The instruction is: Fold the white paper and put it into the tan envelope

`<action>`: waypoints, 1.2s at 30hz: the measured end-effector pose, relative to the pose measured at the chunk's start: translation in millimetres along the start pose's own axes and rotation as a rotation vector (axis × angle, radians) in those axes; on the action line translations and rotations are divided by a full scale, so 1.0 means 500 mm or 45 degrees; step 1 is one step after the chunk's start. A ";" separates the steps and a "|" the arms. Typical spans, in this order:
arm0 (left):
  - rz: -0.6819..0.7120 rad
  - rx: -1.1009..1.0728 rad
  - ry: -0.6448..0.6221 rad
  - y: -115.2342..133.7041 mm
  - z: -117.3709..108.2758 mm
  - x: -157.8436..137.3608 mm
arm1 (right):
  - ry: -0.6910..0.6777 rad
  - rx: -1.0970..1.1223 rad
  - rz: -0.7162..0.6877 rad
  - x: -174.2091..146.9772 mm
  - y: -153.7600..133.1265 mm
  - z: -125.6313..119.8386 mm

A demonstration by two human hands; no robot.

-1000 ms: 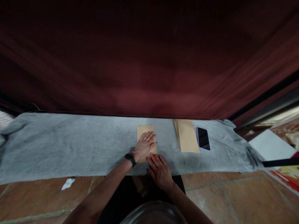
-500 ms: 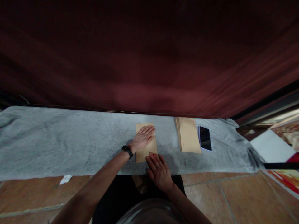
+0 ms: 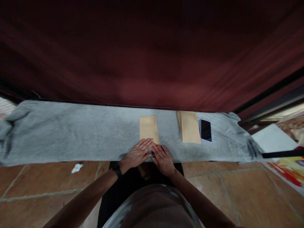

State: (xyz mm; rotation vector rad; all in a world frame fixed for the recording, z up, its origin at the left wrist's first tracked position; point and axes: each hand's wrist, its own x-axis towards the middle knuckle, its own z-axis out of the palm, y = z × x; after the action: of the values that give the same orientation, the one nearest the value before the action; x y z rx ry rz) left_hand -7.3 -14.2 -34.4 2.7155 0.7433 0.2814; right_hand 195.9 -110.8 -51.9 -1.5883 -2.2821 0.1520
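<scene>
A tan paper envelope (image 3: 148, 127) lies flat on the grey cloth in front of me, with small reddish print near its upper right corner. Across its near end rests my left hand (image 3: 138, 153), fingers stretched out and pointing to the upper right. My right hand (image 3: 163, 159) lies on the near right corner, its fingers extended and flat, close to the left fingertips. Both hands cover the envelope's near edge. Farther right sits a stack of similar tan envelopes (image 3: 190, 127), slightly fanned at its left side.
A smartphone (image 3: 205, 130) lies just right of the stack. The grey cloth (image 3: 83, 133) covers a long narrow surface, backed by a dark red hanging (image 3: 147, 91). White scrap (image 3: 77, 167) lies on the tiled floor (image 3: 209, 190). A white board (image 3: 273, 137) is at the far right.
My left hand has slid from the envelope's middle down to its near end, uncovering the printed corner. The right hand stays by the near edge. The camera view has shifted somewhat.
</scene>
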 end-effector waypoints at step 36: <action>-0.166 0.224 0.351 0.073 0.078 -0.043 | 0.149 0.155 0.386 0.001 -0.006 -0.030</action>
State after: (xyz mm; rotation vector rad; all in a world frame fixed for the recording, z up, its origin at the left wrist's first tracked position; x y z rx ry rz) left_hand 2.0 -64.9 -60.4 2.8074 1.0623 0.5944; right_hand 198.3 -113.2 -37.2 -1.8184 -1.8976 0.2611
